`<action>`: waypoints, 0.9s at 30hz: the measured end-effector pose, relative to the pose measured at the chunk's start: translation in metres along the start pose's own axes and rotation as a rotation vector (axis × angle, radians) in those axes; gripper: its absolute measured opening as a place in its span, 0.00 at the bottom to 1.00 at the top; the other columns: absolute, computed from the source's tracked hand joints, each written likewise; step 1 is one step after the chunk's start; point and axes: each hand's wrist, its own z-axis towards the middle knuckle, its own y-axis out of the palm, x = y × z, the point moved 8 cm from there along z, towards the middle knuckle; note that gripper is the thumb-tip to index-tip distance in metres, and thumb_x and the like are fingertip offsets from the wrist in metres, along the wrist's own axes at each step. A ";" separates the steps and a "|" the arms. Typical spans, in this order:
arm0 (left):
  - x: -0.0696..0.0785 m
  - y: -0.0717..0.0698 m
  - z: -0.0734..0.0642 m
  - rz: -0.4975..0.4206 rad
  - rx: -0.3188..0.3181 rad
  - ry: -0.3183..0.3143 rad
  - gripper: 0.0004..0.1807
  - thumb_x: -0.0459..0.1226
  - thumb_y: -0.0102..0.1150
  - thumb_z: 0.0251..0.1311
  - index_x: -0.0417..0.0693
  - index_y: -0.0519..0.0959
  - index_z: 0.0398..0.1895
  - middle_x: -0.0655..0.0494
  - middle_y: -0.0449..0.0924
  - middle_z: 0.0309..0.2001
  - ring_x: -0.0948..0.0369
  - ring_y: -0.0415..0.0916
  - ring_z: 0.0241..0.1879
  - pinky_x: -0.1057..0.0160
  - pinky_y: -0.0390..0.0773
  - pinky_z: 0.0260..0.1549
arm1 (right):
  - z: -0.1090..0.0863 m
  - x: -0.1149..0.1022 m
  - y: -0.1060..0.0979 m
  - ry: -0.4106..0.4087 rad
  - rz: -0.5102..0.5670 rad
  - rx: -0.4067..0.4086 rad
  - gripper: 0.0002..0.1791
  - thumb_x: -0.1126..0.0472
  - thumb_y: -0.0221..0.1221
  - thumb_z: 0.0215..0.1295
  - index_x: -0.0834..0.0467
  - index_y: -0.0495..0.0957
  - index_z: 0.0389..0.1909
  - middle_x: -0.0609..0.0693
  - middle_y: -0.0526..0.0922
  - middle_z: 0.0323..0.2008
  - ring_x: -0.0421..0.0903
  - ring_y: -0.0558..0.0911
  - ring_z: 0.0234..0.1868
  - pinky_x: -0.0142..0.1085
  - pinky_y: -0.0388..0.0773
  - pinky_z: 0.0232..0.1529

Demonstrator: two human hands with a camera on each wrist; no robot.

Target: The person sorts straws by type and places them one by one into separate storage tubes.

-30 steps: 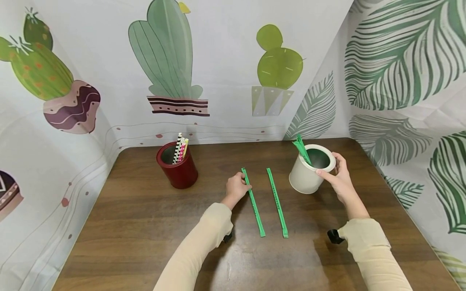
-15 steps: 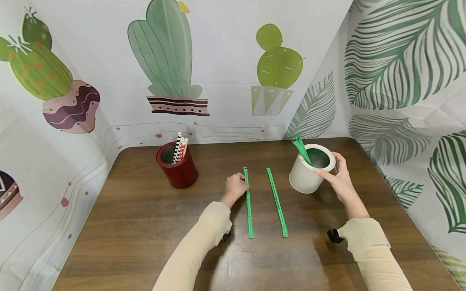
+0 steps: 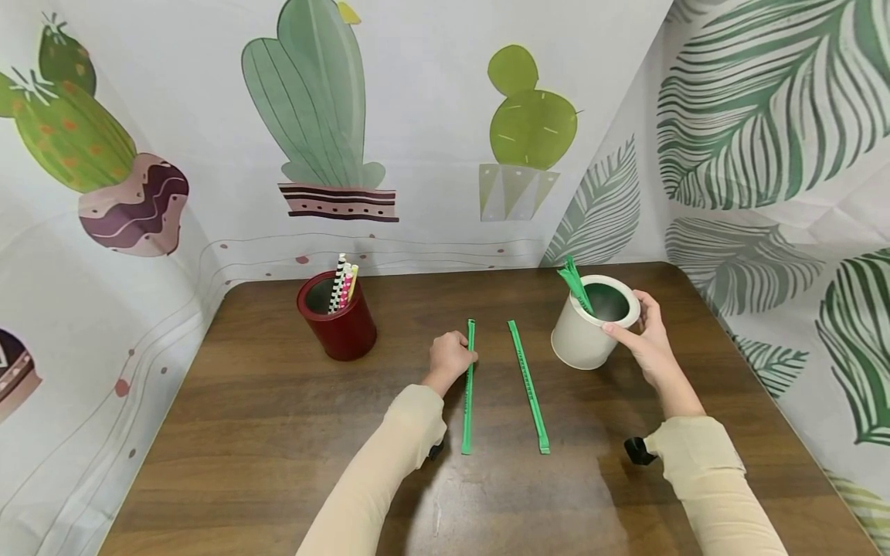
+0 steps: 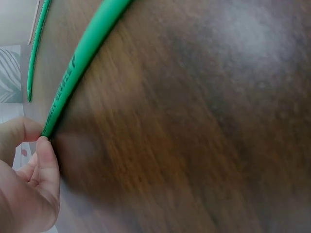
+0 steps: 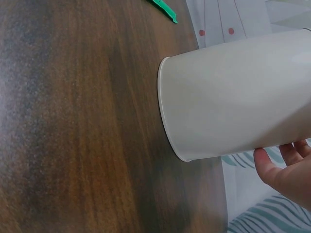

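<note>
Near the middle of the table, my left hand (image 3: 448,358) pinches a long, thin straw in a green printed wrapper (image 3: 468,409) toward its far end. The left wrist view shows thumb and fingers on either side of the wrapped straw (image 4: 73,73). A second green wrapped straw (image 3: 530,392) lies to its right, slanting slightly. My right hand (image 3: 652,351) holds the white canister (image 3: 584,340) by its right side, thumb at the rim. Several green wrapped straws (image 3: 575,289) stand inside that canister, leaning left. In the right wrist view, fingertips (image 5: 265,162) touch the canister's wall.
A dark red canister (image 3: 348,333) stands at the back left with several patterned straws (image 3: 343,289) in it. Behind the brown wooden table (image 3: 278,432) hangs a white cloth (image 3: 431,116) printed with cacti and leaves. A black wrist camera (image 3: 640,451) shows below the right sleeve.
The near end of the pinched straw has swung left, so the straw turned from slanting right to nearly straight. The left hand stays about in place; the right hand and canister have not moved.
</note>
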 end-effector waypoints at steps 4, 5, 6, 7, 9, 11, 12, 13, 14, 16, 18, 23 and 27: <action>-0.002 0.001 -0.001 -0.017 -0.025 -0.023 0.09 0.40 0.64 0.45 0.46 0.79 0.30 0.55 0.80 0.29 0.58 0.75 0.29 0.67 0.73 0.24 | 0.000 -0.001 0.001 -0.017 0.021 -0.006 0.34 0.70 0.58 0.52 0.55 0.53 0.58 0.39 0.63 0.49 0.34 0.60 0.52 0.21 0.52 0.52; -0.002 0.001 -0.001 -0.020 -0.028 -0.025 0.10 0.41 0.64 0.45 0.46 0.79 0.30 0.55 0.80 0.29 0.58 0.75 0.30 0.67 0.73 0.24 | 0.000 -0.001 0.001 -0.019 0.020 -0.005 0.34 0.70 0.58 0.52 0.55 0.53 0.58 0.39 0.63 0.49 0.34 0.61 0.52 0.20 0.53 0.51; -0.002 0.001 0.000 -0.022 -0.031 -0.026 0.10 0.41 0.64 0.45 0.46 0.79 0.30 0.55 0.80 0.29 0.58 0.75 0.30 0.67 0.73 0.25 | 0.000 -0.001 0.001 -0.021 0.018 -0.006 0.34 0.69 0.58 0.52 0.55 0.53 0.58 0.39 0.63 0.49 0.33 0.61 0.52 0.19 0.53 0.50; -0.002 0.001 0.000 -0.026 -0.033 -0.025 0.10 0.41 0.64 0.45 0.46 0.79 0.29 0.55 0.80 0.29 0.57 0.75 0.30 0.66 0.73 0.25 | 0.000 -0.001 0.001 -0.021 0.018 -0.007 0.34 0.69 0.58 0.52 0.55 0.53 0.58 0.39 0.63 0.49 0.33 0.60 0.52 0.20 0.53 0.50; -0.003 0.001 0.000 -0.037 -0.036 -0.020 0.10 0.42 0.64 0.45 0.47 0.79 0.29 0.55 0.80 0.30 0.57 0.74 0.30 0.66 0.73 0.26 | 0.000 -0.001 0.000 -0.019 0.012 -0.007 0.34 0.69 0.58 0.53 0.55 0.53 0.58 0.38 0.62 0.49 0.33 0.60 0.52 0.22 0.52 0.52; -0.004 0.001 0.001 -0.056 -0.040 -0.013 0.10 0.42 0.63 0.45 0.46 0.79 0.29 0.55 0.80 0.29 0.58 0.74 0.29 0.66 0.72 0.26 | 0.000 0.000 0.000 -0.016 0.006 -0.008 0.34 0.69 0.58 0.53 0.55 0.52 0.58 0.38 0.62 0.49 0.33 0.60 0.52 0.25 0.52 0.54; -0.004 0.001 0.002 -0.067 -0.040 -0.011 0.10 0.42 0.63 0.46 0.46 0.79 0.29 0.56 0.80 0.29 0.58 0.74 0.28 0.66 0.72 0.26 | 0.000 0.000 0.000 -0.015 0.004 -0.009 0.34 0.69 0.58 0.53 0.55 0.52 0.59 0.38 0.62 0.49 0.33 0.60 0.53 0.25 0.51 0.54; -0.004 0.000 0.003 -0.077 -0.039 -0.010 0.09 0.42 0.62 0.46 0.46 0.79 0.28 0.56 0.80 0.28 0.59 0.73 0.28 0.66 0.71 0.25 | 0.000 0.000 0.000 -0.015 0.002 -0.009 0.34 0.69 0.58 0.53 0.55 0.52 0.59 0.38 0.62 0.50 0.33 0.60 0.53 0.25 0.51 0.54; -0.004 -0.001 0.004 -0.089 -0.037 -0.010 0.09 0.42 0.62 0.46 0.47 0.79 0.27 0.57 0.80 0.27 0.60 0.73 0.27 0.67 0.71 0.25 | 0.000 0.000 0.000 -0.015 -0.001 -0.008 0.34 0.69 0.58 0.53 0.55 0.52 0.59 0.38 0.62 0.49 0.33 0.60 0.52 0.24 0.52 0.54; -0.003 -0.003 0.005 -0.114 -0.027 -0.017 0.08 0.41 0.61 0.45 0.47 0.79 0.26 0.58 0.80 0.26 0.61 0.72 0.27 0.68 0.70 0.25 | 0.000 0.000 0.000 -0.016 -0.001 -0.007 0.34 0.70 0.58 0.53 0.55 0.52 0.59 0.38 0.62 0.49 0.33 0.60 0.52 0.22 0.53 0.52; -0.002 -0.007 0.005 -0.139 -0.015 -0.029 0.07 0.41 0.61 0.44 0.48 0.79 0.24 0.59 0.79 0.25 0.62 0.72 0.27 0.68 0.70 0.26 | 0.000 0.000 0.000 -0.018 0.000 -0.004 0.34 0.70 0.58 0.53 0.55 0.52 0.59 0.38 0.62 0.49 0.33 0.60 0.51 0.19 0.54 0.49; 0.002 -0.014 0.004 -0.235 -0.015 -0.057 0.06 0.40 0.60 0.43 0.48 0.79 0.24 0.60 0.77 0.22 0.63 0.70 0.24 0.69 0.68 0.23 | 0.000 0.000 0.000 -0.019 -0.008 -0.006 0.35 0.70 0.58 0.53 0.56 0.52 0.59 0.38 0.62 0.49 0.32 0.60 0.52 0.18 0.54 0.48; 0.009 -0.018 0.004 -0.369 -0.042 -0.056 0.05 0.38 0.59 0.45 0.46 0.78 0.25 0.59 0.76 0.19 0.65 0.70 0.18 0.69 0.68 0.19 | 0.000 0.001 0.000 -0.018 -0.018 -0.006 0.35 0.69 0.58 0.53 0.56 0.52 0.59 0.38 0.62 0.49 0.32 0.60 0.52 0.17 0.53 0.49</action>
